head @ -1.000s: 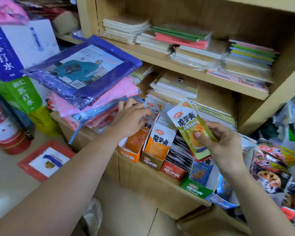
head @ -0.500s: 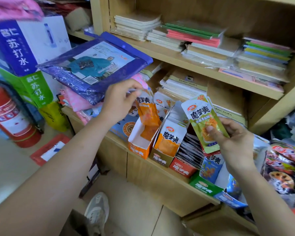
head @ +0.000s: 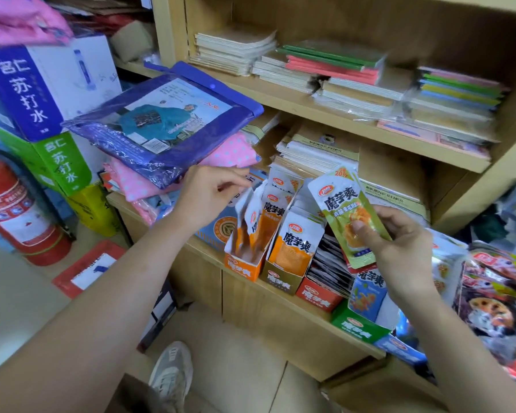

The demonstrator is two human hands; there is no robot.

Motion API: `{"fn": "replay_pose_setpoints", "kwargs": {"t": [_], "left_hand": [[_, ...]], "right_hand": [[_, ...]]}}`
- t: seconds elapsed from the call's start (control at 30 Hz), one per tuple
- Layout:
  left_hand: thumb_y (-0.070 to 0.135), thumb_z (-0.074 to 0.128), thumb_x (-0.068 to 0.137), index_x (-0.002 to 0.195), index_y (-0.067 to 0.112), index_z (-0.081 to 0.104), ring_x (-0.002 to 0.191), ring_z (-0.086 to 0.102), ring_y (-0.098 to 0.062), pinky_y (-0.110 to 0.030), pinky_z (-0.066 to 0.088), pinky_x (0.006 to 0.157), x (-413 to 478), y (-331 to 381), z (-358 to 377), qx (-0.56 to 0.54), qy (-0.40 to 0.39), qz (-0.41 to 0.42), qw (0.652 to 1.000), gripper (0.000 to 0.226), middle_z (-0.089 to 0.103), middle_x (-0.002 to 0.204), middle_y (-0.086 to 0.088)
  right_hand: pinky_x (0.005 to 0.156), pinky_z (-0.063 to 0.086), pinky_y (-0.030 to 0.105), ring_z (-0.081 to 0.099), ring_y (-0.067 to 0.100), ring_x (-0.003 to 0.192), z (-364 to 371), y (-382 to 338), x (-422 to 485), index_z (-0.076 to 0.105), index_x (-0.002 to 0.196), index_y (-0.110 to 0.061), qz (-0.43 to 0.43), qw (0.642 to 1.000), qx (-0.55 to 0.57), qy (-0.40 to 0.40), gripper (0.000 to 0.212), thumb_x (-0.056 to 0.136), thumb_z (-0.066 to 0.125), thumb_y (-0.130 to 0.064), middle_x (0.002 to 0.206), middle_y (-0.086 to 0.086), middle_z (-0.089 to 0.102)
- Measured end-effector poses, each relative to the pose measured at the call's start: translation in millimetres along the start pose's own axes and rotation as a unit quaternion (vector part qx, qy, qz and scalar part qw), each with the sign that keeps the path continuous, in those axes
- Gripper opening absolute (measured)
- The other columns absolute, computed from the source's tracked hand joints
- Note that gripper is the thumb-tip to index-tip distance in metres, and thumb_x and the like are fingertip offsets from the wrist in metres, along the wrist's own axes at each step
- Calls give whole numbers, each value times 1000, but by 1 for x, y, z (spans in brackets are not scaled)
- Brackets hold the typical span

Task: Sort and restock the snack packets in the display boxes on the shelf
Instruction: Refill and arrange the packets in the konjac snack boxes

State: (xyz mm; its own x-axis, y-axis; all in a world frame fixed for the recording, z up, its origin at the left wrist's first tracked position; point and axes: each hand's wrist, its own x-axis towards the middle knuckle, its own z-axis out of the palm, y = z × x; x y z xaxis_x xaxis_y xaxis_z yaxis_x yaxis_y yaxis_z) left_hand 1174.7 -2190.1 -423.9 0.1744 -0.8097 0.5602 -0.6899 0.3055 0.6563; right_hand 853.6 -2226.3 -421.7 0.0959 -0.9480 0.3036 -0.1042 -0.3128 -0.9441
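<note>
Looking at the centre right of the frame, a green snack packet [head: 344, 210] is seen pinched in the right hand [head: 405, 245]. The thumb is pressed on the front and the other fingers are curled behind it, so it's held with its top tilted a bit left, above the display boxes [head: 280, 289].

Those are lined up along the front edge of the wooden shelf [head: 319, 318], running from centre toward lower right: an orange box [head: 242, 268], a tan box [head: 279, 281], a red box [head: 320, 295], a green box [head: 359, 326] and a blue box [head: 399, 348], side by side. A few orange packets [head: 258, 226] are leaned loosely in the orange box. The tan box is packed with orange-and-white packets [head: 295, 242], dark packets [head: 328, 263] are stacked in the red one, and a blue packet [head: 367, 290] is stood in the green one.

The left hand [head: 212, 192] is held just above the orange box, fingers loosely curled, with thumb and forefinger close together right over the packet tops. Whether anything is actually pinched can't be told, tbh.

Up and left of that hand, a purple raincoat pack [head: 161, 129] is laid on pink dotted packs [head: 227, 152]. Notebook stacks [head: 340, 76] are piled on the upper shelf board, soda-water cartons [head: 42, 87] are stacked at upper left, and a red fire extinguisher [head: 15, 210] is stood at the left edge.
</note>
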Motion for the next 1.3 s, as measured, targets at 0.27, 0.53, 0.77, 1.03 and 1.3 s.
{"fn": "replay_pose_setpoints", "kwargs": {"t": [0.27,0.53,0.77,1.03,1.3], "left_hand": [[-13,57,90,105,11,79,104,71,-9,-33,57,94,2,-2,-5,-6,-115,-82,990,36,75,112,0],[18,70,94,116,30,73,94,73,-18,-32,62,78,-2,35,1,-132,-204,-151,958,25,72,113,11],[-7,62,91,129,42,63,135,41,0,-8,41,96,-6,38,20,-20,-364,-47,930,61,39,150,18],[6,78,83,90,32,75,131,50,-3,-39,45,107,1,10,8,5,-256,-43,966,27,56,138,11],[26,82,83,90,20,77,87,68,-13,-47,59,74,14,11,18,21,-64,-15,998,10,69,95,6]], "right_hand": [[70,59,34,76,18,88,-3,1,4,73,95,-29,-3,1000,-5,-5,21,86,79,-11,95,-8,79],[76,61,36,76,17,90,-5,1,4,73,97,-26,-3,1000,-12,-13,21,86,78,-10,97,-7,79],[73,62,33,76,15,88,-4,0,2,72,99,-25,-2,1000,-15,-13,20,86,78,-10,96,-9,79],[72,61,30,75,15,87,-8,3,3,73,98,-23,1,1000,-17,-1,20,85,79,-10,95,-7,78],[79,62,43,76,18,89,-8,5,3,73,98,-25,7,1000,-24,3,20,87,78,-9,97,-5,79]]}}
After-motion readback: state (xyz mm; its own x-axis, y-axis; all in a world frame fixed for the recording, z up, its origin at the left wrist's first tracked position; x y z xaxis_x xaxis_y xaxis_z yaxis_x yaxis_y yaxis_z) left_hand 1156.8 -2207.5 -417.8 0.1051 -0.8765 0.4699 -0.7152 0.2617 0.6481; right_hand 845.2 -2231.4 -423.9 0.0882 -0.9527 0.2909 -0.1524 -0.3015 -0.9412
